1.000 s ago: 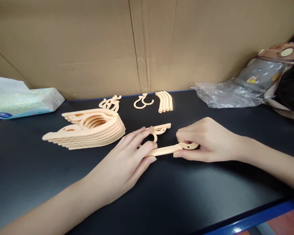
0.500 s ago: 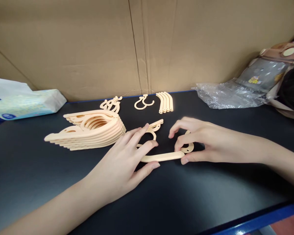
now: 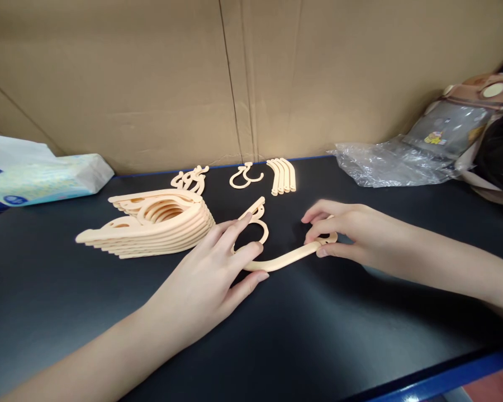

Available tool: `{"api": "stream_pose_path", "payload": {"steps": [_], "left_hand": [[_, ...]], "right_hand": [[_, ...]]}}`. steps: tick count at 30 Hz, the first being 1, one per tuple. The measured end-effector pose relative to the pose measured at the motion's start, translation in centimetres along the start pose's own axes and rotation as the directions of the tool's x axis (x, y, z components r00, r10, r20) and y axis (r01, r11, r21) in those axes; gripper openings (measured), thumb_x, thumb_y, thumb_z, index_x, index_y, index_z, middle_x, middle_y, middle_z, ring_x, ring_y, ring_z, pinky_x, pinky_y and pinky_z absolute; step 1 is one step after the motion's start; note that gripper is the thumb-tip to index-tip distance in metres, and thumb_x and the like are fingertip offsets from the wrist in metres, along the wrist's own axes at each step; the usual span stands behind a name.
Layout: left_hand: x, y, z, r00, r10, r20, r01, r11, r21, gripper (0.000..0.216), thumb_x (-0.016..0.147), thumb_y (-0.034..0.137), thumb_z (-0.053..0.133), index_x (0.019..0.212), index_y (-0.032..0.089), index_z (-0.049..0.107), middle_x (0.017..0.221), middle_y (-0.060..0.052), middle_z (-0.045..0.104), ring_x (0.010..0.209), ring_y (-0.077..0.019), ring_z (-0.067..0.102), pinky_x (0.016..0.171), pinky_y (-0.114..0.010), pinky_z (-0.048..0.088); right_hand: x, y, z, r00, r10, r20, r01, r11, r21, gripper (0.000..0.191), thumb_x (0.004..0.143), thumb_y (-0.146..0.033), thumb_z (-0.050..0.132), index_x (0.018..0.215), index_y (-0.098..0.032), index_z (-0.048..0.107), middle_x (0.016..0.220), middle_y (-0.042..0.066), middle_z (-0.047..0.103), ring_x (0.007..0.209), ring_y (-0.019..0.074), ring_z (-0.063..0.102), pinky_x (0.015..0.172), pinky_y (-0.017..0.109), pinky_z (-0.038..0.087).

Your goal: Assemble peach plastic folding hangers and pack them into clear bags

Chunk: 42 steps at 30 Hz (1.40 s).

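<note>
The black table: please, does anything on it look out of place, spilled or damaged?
Nothing looks spilled or damaged. The crumpled clear plastic at the back right, by the bottle, looks somewhat untidy: it lies loose and wrinkled, while the stack of hangers and the curved strips are neatly arranged.

Blk table (image 3: 218, 357), smooth top, blue edging (image 3: 465, 375) on its front R side, thin blue line along its back. Brown cardboard-like wall (image 3: 142, 72) right behind table, dk vert. seam (image 3: 228, 61) approx. mid. Reddish flr (image 3: 497, 385) below table's front R corner. Pale sheen on table's near pt.
</note>
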State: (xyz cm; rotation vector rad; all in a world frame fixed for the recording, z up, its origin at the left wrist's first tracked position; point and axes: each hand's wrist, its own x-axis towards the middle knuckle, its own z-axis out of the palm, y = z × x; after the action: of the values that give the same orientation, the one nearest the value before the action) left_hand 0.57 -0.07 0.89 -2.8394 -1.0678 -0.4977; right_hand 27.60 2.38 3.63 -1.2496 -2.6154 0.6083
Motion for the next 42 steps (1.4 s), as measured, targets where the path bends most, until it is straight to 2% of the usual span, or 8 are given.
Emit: {"api": "stream_pose_path", "payload": {"steps": [7, 11, 13, 16, 19, 25, 32, 42], "left_hand": [[-0.4, -0.2, 0.3, 0.997, 0.053, -0.055, -0.049, 0.995, 0.086, 0.030, 0.099, 0.033, 0.050, 0.113, 0.013, 0.067, 0.136, -0.023, 0.057, 0.126, -0.0356, 0.057, 0.096, -0.052, 0.055], [-0.3, -0.2, 0.3, 0.994, 0.086, -0.066, -0.077, 0.989, 0.127, 0.033, 0.098, 0.031, 0.050, 0.117, 0.009, 0.067, 0.130, -0.024, 0.062, 0.127, -0.0367, 0.056, 0.097, -0.054, 0.055], [-0.3, -0.2, 0.3, 0.994, 0.088, -0.067, -0.078, 0.988, 0.135, 0.035, 0.098, 0.031, 0.050, 0.117, 0.008, 0.068, 0.130, -0.024, 0.062, 0.126, -0.0378, 0.057, 0.096, -0.055, 0.055], [-0.2, -0.2, 0.2, 0.994, 0.078, -0.074, -0.067, 0.989, 0.132, 0.035, 0.098, 0.031, 0.050, 0.117, 0.008, 0.068, 0.132, -0.025, 0.061, 0.124, -0.0379, 0.059, 0.094, -0.054, 0.056], [-0.2, -0.2, 0.2, 0.995, 0.062, -0.081, -0.051, 0.991, 0.127, 0.034, 0.098, 0.030, 0.050, 0.116, 0.009, 0.069, 0.132, -0.024, 0.061, 0.122, -0.0370, 0.061, 0.091, -0.053, 0.058], [-0.2, -0.4, 0.3, 0.993, 0.075, -0.093, -0.061, 0.989, 0.136, 0.035, 0.098, 0.032, 0.050, 0.116, 0.008, 0.069, 0.132, -0.026, 0.060, 0.122, -0.0381, 0.060, 0.092, -0.054, 0.057], [-0.4, -0.3, 0.4, 0.996, 0.055, -0.074, -0.046, 0.991, 0.125, 0.034, 0.098, 0.032, 0.050, 0.119, 0.008, 0.065, 0.134, -0.024, 0.060, 0.125, -0.0352, 0.059, 0.094, -0.051, 0.057], [-0.4, -0.3, 0.2, 0.998, 0.010, -0.060, -0.009, 1.000, 0.027, 0.041, 0.098, 0.034, 0.053, 0.134, 0.014, 0.049, 0.139, -0.015, 0.057, 0.129, -0.0278, 0.055, 0.102, -0.044, 0.052]], "right_hand": [[-0.2, -0.1, -0.6, 0.983, -0.167, 0.076, 0.168, 0.986, -0.015, 0.015, 0.093, -0.015, 0.048, 0.087, -0.021, 0.061, 0.121, 0.006, 0.061, 0.104, 0.0193, 0.062, 0.088, 0.034, 0.048], [-0.3, -0.4, -0.6, 0.983, -0.161, 0.088, 0.161, 0.987, 0.008, 0.023, 0.091, -0.022, 0.058, 0.114, -0.026, 0.057, 0.117, 0.003, 0.062, 0.098, 0.0174, 0.062, 0.082, 0.030, 0.049], [-0.3, -0.5, -0.5, 0.992, -0.129, 0.012, 0.129, 0.988, -0.082, 0.035, 0.087, -0.033, 0.066, 0.119, -0.024, 0.055, 0.112, 0.004, 0.063, 0.088, 0.0177, 0.063, 0.072, 0.029, 0.049], [-0.4, -0.4, -0.3, 0.983, -0.124, -0.137, 0.070, 0.936, -0.346, 0.043, 0.082, -0.053, 0.069, 0.105, -0.018, 0.061, 0.101, 0.008, 0.064, 0.080, 0.0210, 0.062, 0.062, 0.031, 0.045], [-0.4, 0.0, -0.2, 0.980, -0.136, -0.145, 0.053, 0.882, -0.467, 0.047, 0.082, -0.060, 0.065, 0.099, -0.016, 0.065, 0.096, 0.009, 0.065, 0.081, 0.0239, 0.063, 0.064, 0.033, 0.046], [-0.3, -0.5, 0.0, 0.973, -0.229, -0.014, 0.209, 0.908, -0.363, 0.034, 0.092, -0.044, 0.060, 0.112, -0.018, 0.066, 0.114, 0.010, 0.066, 0.098, 0.0241, 0.063, 0.085, 0.040, 0.049], [-0.2, -1.7, 0.5, 0.955, -0.294, 0.030, 0.291, 0.919, -0.268, 0.018, 0.093, -0.026, 0.060, 0.108, -0.020, 0.068, 0.105, 0.007, 0.069, 0.094, 0.0208, 0.063, 0.081, 0.035, 0.049], [0.1, -1.8, 0.4, 0.955, -0.286, 0.074, 0.294, 0.949, -0.118, 0.033, 0.092, -0.019, 0.059, 0.125, -0.019, 0.059, 0.107, 0.005, 0.066, 0.097, 0.0185, 0.059, 0.082, 0.031, 0.047]]}}
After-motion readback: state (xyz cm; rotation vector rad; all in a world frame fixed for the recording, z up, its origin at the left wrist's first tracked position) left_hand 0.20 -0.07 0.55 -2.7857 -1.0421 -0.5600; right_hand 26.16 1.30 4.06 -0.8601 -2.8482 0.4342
